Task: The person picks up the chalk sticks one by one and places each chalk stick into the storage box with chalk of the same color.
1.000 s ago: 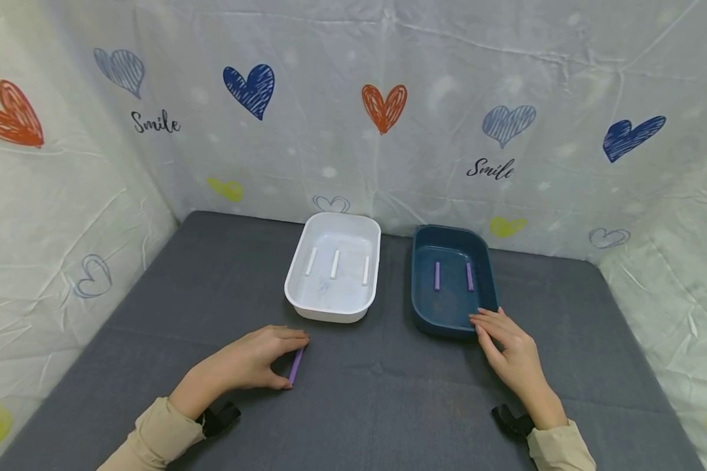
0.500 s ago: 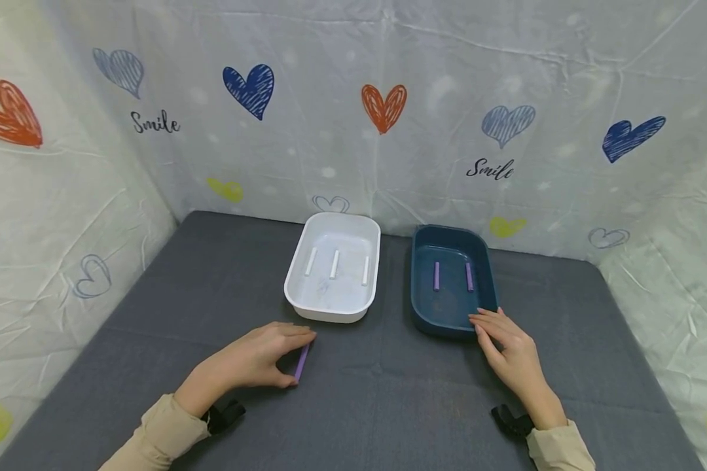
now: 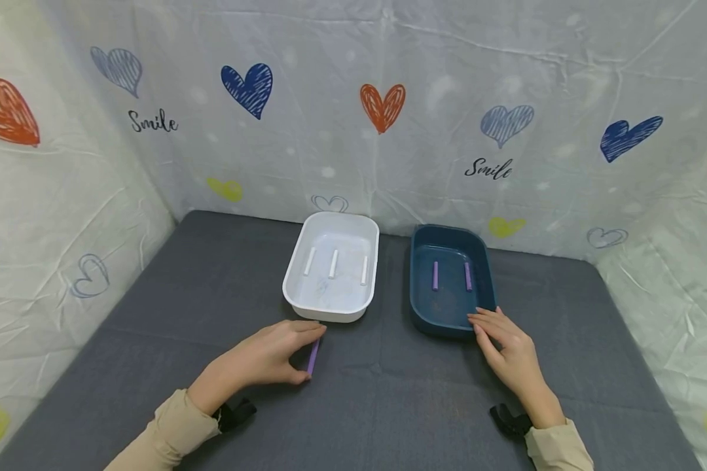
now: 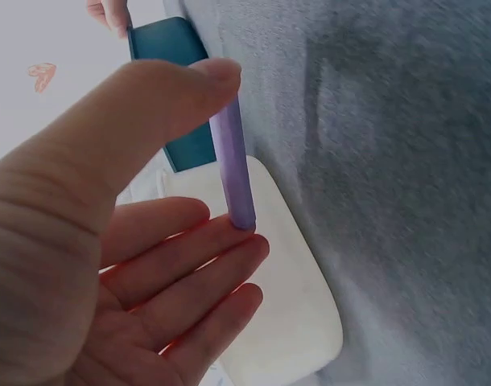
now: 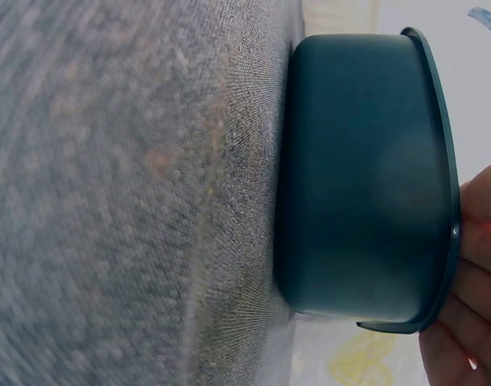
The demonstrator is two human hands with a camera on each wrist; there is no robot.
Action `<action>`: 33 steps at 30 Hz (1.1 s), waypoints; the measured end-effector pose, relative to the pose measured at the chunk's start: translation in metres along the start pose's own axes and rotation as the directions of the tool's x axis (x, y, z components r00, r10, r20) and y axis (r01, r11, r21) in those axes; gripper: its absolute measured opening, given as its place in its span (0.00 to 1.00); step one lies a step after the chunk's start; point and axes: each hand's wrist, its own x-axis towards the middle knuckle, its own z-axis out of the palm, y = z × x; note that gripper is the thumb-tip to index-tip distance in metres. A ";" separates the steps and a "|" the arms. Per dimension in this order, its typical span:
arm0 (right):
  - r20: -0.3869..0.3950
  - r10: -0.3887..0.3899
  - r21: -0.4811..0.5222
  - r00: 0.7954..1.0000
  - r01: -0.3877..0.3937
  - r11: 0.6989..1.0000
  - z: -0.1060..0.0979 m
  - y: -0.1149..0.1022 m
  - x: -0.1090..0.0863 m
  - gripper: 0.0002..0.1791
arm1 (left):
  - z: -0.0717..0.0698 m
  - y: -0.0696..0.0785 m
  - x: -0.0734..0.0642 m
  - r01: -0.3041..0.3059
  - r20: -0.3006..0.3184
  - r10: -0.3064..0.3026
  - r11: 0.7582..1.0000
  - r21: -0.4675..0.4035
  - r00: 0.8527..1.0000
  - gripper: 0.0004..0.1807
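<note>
A purple stick of chalk [image 3: 313, 358] spans my left hand [image 3: 268, 356], which pinches it lengthwise between thumb and fingertips. In the left wrist view, the thumb covers one end of the chalk [image 4: 234, 165] while the other end meets the fingertips. This hand is just in front of the white tray [image 3: 330, 301], where three white sticks lie apart. My right hand [image 3: 509, 350] rests its fingers on the near right corner of the dark blue tray [image 3: 448, 314]. Two purple sticks [image 3: 435, 276] lie inside that tray. From the right wrist, fingers [image 5: 480, 277] show beyond the tray's rim.
Both trays stand side by side toward the back of the grey cloth-covered table [image 3: 383, 405]. A light curtain [image 3: 330, 98] with printed hearts hangs behind the table and along its sides. Dark bands are on both wrists.
My left hand has moved right and slightly away from me with the purple chalk, closer to the white tray. My right hand stays at the blue tray's corner.
</note>
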 end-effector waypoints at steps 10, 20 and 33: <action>-0.013 -0.019 -0.007 1.000 0.019 1.000 0.001 -0.001 0.001 0.12 | 0.001 0.011 0.018 -0.045 -0.050 0.047 0.998 0.037 0.998 0.38; -0.012 -0.020 -0.009 1.000 0.020 1.000 0.002 -0.001 0.001 0.12 | 0.002 0.020 0.035 -0.088 -0.066 0.091 0.995 0.048 0.994 0.39; 0.021 0.013 -0.010 1.000 -0.013 1.000 -0.001 -0.002 0.002 0.11 | 0.000 0.033 0.052 -0.151 -0.066 0.154 0.987 0.052 0.986 0.38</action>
